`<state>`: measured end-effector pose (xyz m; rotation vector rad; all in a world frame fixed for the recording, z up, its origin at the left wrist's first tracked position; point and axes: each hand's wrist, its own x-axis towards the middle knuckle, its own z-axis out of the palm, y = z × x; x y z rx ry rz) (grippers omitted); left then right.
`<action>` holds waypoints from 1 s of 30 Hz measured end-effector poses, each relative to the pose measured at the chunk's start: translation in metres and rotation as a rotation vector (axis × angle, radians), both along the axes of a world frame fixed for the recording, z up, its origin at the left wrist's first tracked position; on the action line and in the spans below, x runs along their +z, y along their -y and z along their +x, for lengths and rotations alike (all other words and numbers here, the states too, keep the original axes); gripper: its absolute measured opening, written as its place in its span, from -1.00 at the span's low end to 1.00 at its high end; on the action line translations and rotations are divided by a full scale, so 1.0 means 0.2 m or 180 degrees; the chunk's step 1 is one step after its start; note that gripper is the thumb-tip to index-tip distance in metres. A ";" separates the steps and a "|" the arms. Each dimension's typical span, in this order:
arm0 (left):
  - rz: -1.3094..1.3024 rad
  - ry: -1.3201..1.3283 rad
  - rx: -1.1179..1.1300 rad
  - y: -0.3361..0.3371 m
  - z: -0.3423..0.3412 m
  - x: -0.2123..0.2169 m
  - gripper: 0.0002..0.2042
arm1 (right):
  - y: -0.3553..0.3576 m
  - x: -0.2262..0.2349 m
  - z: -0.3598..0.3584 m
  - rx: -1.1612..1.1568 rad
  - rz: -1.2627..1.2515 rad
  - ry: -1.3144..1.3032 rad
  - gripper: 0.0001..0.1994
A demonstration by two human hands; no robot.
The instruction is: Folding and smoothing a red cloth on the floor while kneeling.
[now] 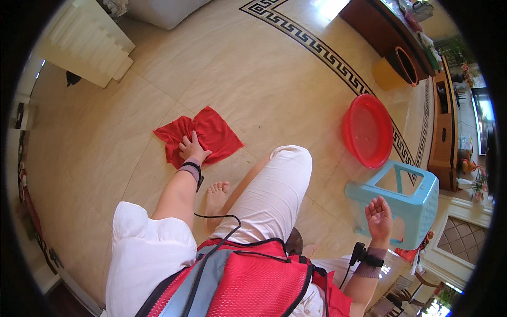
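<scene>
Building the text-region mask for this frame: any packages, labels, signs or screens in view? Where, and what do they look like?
Screen: far right edge, on the long wooden cabinet; dark flat panel, partly lit pale blue, cut off by the rim.
Packages: top right, on the dark wooden table; small mixed-colour items, too small to tell apart.
No labels or signs that can be made out. None near the left hand on the red cloth, nor on the blue stool.
</scene>
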<state>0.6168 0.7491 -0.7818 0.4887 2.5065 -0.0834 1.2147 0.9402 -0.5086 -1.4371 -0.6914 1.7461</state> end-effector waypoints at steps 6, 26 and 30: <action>0.1526 0.0139 -0.0119 0.28 -0.31 -0.50 -0.69 | -0.01 -0.06 0.03 -0.0472 0.0120 -0.0190 -0.76; 0.2527 0.2998 0.0521 -0.55 -0.25 0.70 -0.79 | 0.17 -0.06 0.19 -0.0766 0.0585 -0.0970 -0.81; 0.3103 0.3295 0.0126 -0.74 0.11 1.09 -0.79 | 0.17 -0.06 0.24 -0.1054 0.0599 -0.0977 -0.83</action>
